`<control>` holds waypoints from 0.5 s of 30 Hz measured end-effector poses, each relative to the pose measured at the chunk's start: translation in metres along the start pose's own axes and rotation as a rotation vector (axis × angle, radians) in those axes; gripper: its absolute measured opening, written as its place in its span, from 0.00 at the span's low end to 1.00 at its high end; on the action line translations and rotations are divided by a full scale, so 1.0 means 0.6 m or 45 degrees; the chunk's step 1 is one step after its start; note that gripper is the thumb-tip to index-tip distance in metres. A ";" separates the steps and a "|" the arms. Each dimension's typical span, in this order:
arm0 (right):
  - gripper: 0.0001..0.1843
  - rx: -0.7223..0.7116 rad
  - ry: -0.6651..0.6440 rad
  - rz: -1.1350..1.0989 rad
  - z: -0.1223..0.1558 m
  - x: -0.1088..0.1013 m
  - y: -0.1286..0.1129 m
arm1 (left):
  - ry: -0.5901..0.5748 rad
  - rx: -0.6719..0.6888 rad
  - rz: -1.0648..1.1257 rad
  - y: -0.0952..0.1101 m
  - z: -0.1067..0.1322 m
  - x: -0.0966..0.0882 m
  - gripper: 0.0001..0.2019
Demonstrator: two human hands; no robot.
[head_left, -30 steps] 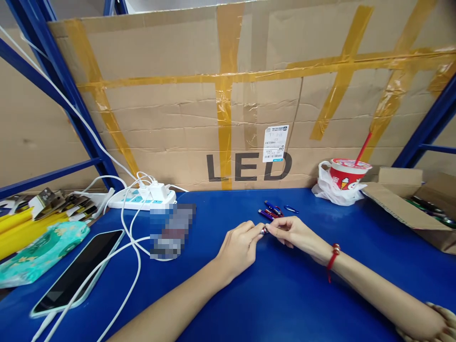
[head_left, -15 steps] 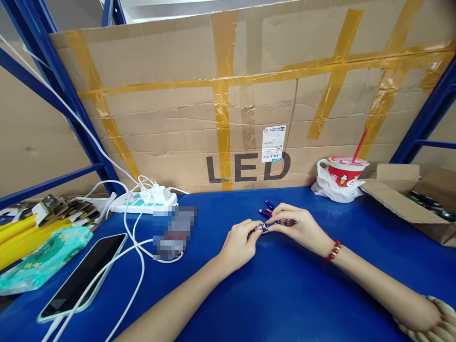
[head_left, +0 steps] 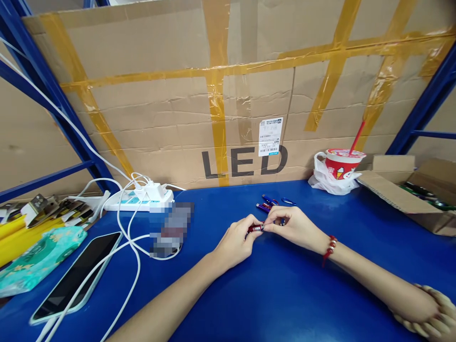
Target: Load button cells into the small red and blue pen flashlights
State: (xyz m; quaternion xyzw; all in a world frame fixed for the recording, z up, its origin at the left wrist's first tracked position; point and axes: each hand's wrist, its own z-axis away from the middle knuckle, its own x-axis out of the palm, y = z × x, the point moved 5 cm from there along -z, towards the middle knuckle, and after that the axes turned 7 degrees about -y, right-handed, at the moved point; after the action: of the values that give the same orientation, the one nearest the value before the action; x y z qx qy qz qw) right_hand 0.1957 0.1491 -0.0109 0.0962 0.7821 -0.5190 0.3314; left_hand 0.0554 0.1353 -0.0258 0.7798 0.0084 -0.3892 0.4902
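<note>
Two hands, left hand (head_left: 235,240) and right hand (head_left: 292,225), are pinched on one small red pen-like piece (head_left: 255,229), spare pens (head_left: 268,203) lying at 12 o'clock.

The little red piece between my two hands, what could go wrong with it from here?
1. The small red piece is pinched only by the fingertips of the left hand and right hand; it might slip and roll across the smooth blue table.
2. The loose blue and red pieces lie just behind the hands, so a knuckle could scatter them.
3. The lidded cup with a straw stands to the right; a wide right-arm sweep might tip it.
</note>
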 end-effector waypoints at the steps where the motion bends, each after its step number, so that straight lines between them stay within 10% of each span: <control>1: 0.18 0.066 -0.048 -0.063 -0.001 0.004 0.003 | 0.004 0.001 -0.017 0.001 0.000 0.000 0.06; 6: 0.24 0.303 -0.169 -0.320 0.003 0.014 0.009 | 0.009 -0.001 -0.073 0.007 0.001 -0.001 0.07; 15: 0.21 0.149 -0.044 -0.071 -0.004 0.001 0.010 | 0.072 -0.089 -0.105 0.007 -0.006 0.000 0.09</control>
State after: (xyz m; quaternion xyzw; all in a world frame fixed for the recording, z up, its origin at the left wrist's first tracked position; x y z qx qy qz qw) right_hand 0.1972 0.1537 -0.0154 0.0847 0.7470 -0.5742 0.3241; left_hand 0.0593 0.1361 -0.0220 0.7719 0.0682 -0.3864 0.5002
